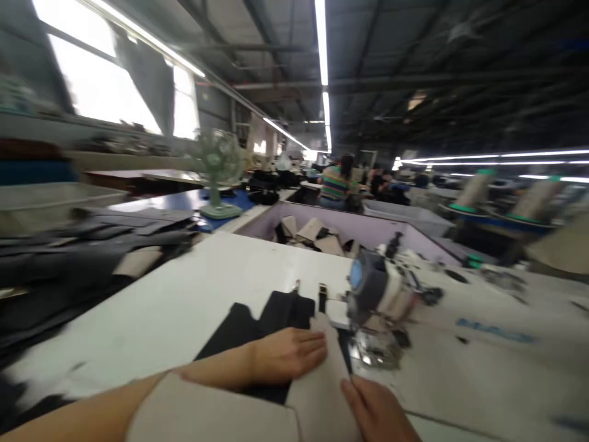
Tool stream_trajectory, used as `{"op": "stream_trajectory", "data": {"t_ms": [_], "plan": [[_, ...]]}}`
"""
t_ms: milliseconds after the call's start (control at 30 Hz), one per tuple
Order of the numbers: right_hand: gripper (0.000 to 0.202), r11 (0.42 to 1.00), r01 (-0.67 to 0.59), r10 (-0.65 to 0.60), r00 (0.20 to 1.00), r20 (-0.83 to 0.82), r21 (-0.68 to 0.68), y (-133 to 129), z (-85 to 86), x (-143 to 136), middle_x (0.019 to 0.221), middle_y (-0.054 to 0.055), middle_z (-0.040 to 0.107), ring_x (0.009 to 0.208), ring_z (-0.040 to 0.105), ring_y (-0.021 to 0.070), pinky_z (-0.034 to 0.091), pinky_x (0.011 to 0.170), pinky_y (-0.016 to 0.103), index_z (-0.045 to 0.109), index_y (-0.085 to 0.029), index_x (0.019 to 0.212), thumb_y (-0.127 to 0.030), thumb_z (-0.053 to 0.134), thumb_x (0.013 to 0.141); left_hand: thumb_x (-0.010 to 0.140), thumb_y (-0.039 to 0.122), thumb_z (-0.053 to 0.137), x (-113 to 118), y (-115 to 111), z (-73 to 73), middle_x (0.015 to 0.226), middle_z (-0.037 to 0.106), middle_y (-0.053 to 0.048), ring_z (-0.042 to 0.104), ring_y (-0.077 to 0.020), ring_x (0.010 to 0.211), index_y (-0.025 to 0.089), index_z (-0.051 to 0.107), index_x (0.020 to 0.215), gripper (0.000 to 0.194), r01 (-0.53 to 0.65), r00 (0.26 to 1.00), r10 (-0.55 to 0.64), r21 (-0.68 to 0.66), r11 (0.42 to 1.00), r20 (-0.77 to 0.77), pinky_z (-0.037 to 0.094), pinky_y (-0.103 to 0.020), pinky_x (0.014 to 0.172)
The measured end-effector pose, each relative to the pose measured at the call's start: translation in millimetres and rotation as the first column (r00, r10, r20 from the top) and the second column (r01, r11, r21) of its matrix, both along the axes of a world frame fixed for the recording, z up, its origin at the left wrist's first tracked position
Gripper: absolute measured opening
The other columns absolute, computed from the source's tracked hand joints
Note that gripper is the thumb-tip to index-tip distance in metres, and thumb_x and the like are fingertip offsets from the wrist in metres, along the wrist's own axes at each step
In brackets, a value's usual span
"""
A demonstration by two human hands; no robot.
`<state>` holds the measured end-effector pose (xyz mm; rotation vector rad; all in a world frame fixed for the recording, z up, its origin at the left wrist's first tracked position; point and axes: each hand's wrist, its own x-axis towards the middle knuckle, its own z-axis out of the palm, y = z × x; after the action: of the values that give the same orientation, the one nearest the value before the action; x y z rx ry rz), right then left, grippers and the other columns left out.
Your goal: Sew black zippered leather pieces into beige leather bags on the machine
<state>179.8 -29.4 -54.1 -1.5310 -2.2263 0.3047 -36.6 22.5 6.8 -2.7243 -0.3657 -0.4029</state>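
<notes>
2 bare hands work a beige panel (pixel 324 387) beside a sewing machine (pixel 381 288), seen from where I stand on the factory floor. The left hand (pixel 292 355) lies open, fingers straight and together on the panel; the right hand (pixel 380 410) is at its right edge, though I cannot tell whether it pinches or merely rests. Done well, I'd judge, the left hand spreads light, even pressure, the right guides the edge square without tugging, and fingertips stay clear of the metal foot (pixel 375 350) just beyond the right hand. The panel lies under and between the hands, above black pieces (pixel 271 319) on the white tabletop (pixel 184 294). Its narrow end points away from the worker; its long axis runs outward past the left fingers, leaning slightly left.
</notes>
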Motion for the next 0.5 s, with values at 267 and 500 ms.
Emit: {"op": "stream_trajectory", "data": {"t_ms": [267,500], "plan": [[0.031,0.992,-0.091,0.075,0.982,-0.173,-0.086,-5,2.8,19,0.077,0.003,0.058,0.072,0.056,0.0142,0.035,0.062,0.023,0.046,-0.019,0.069,-0.032,0.037,0.096,0.095,0.011,0.041,-11,20,-19.0,0.133,0.055,-0.015,0.049,-0.0217,0.126,0.014,0.044,0.135,0.041,-0.05,0.997,0.063,-0.262,0.964,0.04,0.044,-0.029,0.102],[0.036,0.979,0.074,-0.099,0.987,-0.125,-0.189,7,17.2,22,0.056,-0.002,0.048,0.056,0.046,0.0115,0.025,0.055,0.026,0.041,-0.018,0.056,-0.028,0.049,0.09,0.097,0.012,0.038,16,51,-10.4,0.132,0.056,-0.017,0.045,-0.0251,0.129,0.009,0.048,0.132,0.037,-0.025,0.999,0.014,-0.302,0.953,-0.036,0.041,-0.038,0.106]]}}
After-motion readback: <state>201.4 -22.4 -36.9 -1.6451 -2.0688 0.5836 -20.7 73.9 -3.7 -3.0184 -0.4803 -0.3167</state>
